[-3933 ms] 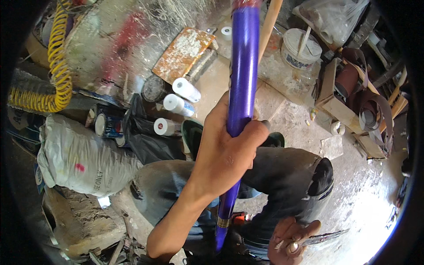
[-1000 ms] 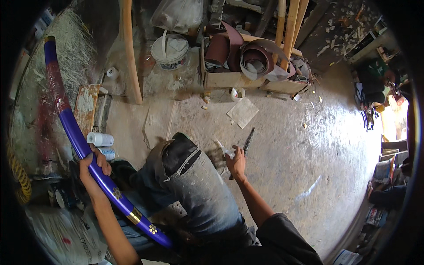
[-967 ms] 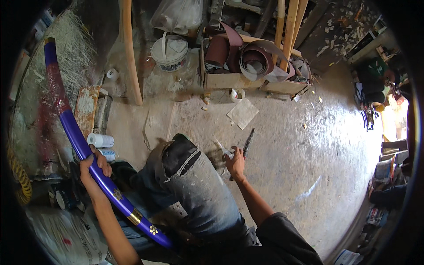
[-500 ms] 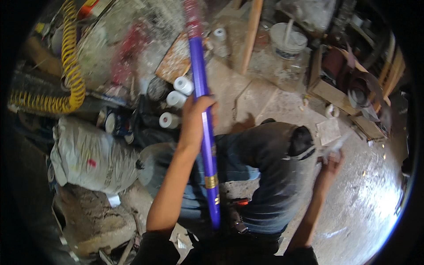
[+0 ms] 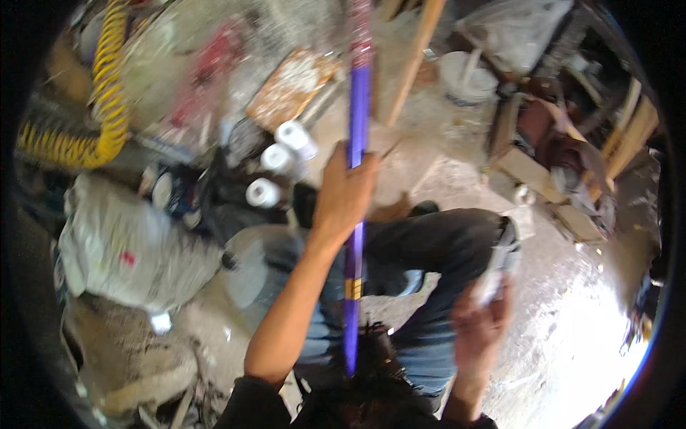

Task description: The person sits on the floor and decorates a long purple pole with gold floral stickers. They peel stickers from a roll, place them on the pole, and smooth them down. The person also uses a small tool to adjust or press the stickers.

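Note:
A long purple pole (image 5: pixel 359 107) with a gold band and a mottled red upper part stands nearly upright in the picture, its lower end by my lap. My left hand (image 5: pixel 344 191) is closed around its middle, fingers wrapped over it. Over my right thigh, close to the knee, is my right hand (image 5: pixel 477 330), palm side partly showing and smeared by motion. A whitish, partly see-through piece (image 5: pixel 489 284) sits at its fingertips; its kind is too blurred to make out. The right hand is apart from the pole.
Three white cylinders (image 5: pixel 262 193) stand left of the pole, near a stained board (image 5: pixel 289 86). A yellow coiled hose (image 5: pixel 107 93) hangs at far left above a white sack (image 5: pixel 143 243). Toward the right are a bucket (image 5: pixel 468 80), a wooden plank (image 5: pixel 421 53) and a wooden box (image 5: pixel 530 174).
My right hand has come inward from beside the right knee to over the thigh, bringing the whitish piece. The pole, still in my left hand, has shifted right and become more upright.

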{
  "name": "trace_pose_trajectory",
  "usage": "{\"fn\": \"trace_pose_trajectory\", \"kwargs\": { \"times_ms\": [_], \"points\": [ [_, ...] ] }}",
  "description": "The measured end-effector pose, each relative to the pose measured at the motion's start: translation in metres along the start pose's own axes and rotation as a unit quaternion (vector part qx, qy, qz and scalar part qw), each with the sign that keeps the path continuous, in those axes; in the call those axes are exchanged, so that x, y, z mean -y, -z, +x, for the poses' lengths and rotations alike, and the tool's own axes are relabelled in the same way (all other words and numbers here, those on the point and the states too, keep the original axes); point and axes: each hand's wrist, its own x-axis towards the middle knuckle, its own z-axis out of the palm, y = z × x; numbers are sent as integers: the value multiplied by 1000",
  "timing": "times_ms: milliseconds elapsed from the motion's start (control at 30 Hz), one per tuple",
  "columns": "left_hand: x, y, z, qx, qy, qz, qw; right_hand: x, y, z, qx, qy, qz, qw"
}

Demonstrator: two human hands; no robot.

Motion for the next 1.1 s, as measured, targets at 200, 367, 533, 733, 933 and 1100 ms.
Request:
{"fn": "trace_pose_trajectory", "kwargs": {
  "times_ms": [200, 367, 533, 733, 933, 1100],
  "points": [
    [-1, -64, 44, -42, 74, -21, 996, 49, 55, 20, 125, 56, -48, 989],
    [-102, -121, -7, -59, 67, -77, 993, 178, 93, 13, 144, 14, -46, 988],
    [-227, -124, -105, 119, -5, -246, 962, 219, 118, -13, 162, 0, -34, 986],
    [-300, -143, -169, 146, 19, -241, 959, 241, 142, -38, 157, 205, -114, 959],
    [-296, -160, -173, 84, -24, -137, 987, 250, 161, -64, 193, 10, 27, 981],
    [-291, -167, -172, 32, -1, -141, 990, 253, 171, -71, 211, -27, 55, 976]
  ]
}}
